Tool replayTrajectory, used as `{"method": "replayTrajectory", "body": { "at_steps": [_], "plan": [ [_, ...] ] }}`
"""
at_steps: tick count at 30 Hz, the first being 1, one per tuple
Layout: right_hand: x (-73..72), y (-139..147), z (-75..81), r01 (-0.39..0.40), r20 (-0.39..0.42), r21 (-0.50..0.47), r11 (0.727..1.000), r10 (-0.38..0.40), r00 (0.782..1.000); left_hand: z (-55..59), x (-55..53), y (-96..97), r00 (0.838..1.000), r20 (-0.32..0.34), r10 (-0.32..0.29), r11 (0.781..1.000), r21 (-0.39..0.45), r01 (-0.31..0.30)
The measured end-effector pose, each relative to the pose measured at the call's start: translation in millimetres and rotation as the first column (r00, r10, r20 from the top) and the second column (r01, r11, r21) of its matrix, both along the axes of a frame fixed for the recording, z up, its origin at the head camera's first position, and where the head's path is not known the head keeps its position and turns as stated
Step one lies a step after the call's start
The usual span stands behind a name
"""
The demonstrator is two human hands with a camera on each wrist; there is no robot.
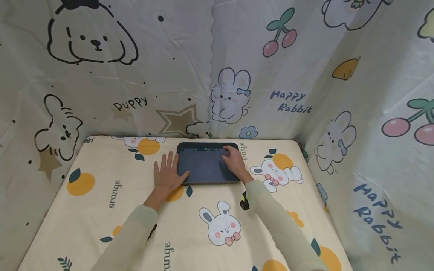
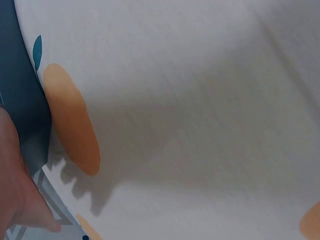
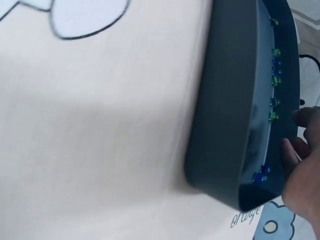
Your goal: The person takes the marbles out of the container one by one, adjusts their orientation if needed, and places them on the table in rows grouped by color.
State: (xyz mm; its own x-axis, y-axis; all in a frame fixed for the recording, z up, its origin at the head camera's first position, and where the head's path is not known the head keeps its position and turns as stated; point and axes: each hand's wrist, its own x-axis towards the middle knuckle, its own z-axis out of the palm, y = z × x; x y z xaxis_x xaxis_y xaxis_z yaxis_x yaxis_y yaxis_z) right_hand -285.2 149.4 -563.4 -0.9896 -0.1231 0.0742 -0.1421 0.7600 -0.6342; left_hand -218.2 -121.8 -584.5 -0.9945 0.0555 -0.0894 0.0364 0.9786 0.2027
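A dark blue-grey tray [image 1: 203,169] lies near the far edge of the cloth-covered table. Several green and blue glass marbles [image 3: 274,80] line up along its far inner side, and blue marbles [image 3: 260,176] sit in one corner. My left hand [image 1: 167,176] rests at the tray's left side, fingers straight and thumb across the front left corner. Over the far right part of the tray is my right hand [image 1: 234,160], its fingers bent and reaching down beside the marbles. In the right wrist view, its thumb and forefinger stand apart, with no marble visible between them.
Patterned curtains [image 1: 230,49] hang behind the table and at both sides. The table cloth [image 1: 135,226] has printed rabbits and oranges. A dark strap with a yellow-green part [image 1: 244,201] shows by the right sleeve. A thin black cable [image 3: 310,57] runs beyond the tray.
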Motion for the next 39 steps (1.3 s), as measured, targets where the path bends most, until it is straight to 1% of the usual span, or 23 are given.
{"method": "replayTrajectory", "body": {
  "at_steps": [3, 6, 10, 15, 18, 21, 27, 33, 39],
  "plan": [
    [-5.1, -6.3, 0.7, -0.015, 0.013, -0.016, 1.000, 0.015, 1.000, -1.2, 1.7, -0.8, 1.000, 0.002, 0.002, 1.000, 0.000, -0.002],
    [-10.2, -12.3, 1.4, -0.039, 0.005, -0.020, 0.999, 0.039, 0.999, -2.8, 2.7, -1.7, 1.000, 0.005, 0.003, 1.000, 0.003, -0.003],
    [-16.6, -19.6, -1.6, -0.062, 0.006, -0.003, 0.998, 0.062, 0.998, -3.9, 4.1, -2.4, 1.000, 0.001, 0.011, 1.000, 0.009, -0.011],
    [-20.9, -25.9, -8.8, -0.049, 0.015, 0.043, 0.998, 0.048, 0.999, -4.1, 5.4, -1.3, 1.000, 0.015, -0.001, 1.000, 0.008, 0.001],
    [-22.0, -28.6, -10.7, -0.058, 0.008, 0.063, 0.996, 0.057, 0.998, -3.9, 5.0, -0.9, 1.000, 0.015, -0.001, 1.000, 0.008, 0.001],
    [-23.5, -30.7, -11.0, -0.071, 0.010, 0.093, 0.993, 0.070, 0.997, -3.5, 4.1, -1.1, 1.000, 0.008, 0.003, 1.000, 0.006, -0.003],
    [-27.4, -32.4, -11.6, -0.074, 0.007, 0.152, 0.986, 0.074, 0.997, -2.7, 3.4, -1.5, 1.000, 0.022, 0.001, 1.000, 0.012, -0.001],
    [-31.8, -34.6, -7.5, -0.071, 0.017, 0.167, 0.983, 0.069, 0.997, -1.8, 1.1, -2.0, 1.000, 0.009, 0.004, 1.000, -0.009, -0.004],
    [-35.9, -33.3, -9.7, -0.064, 0.045, 0.209, 0.976, 0.055, 0.997, -1.6, -0.7, -1.5, 1.000, 0.003, 0.002, 1.000, -0.016, -0.002]
  ]
}}
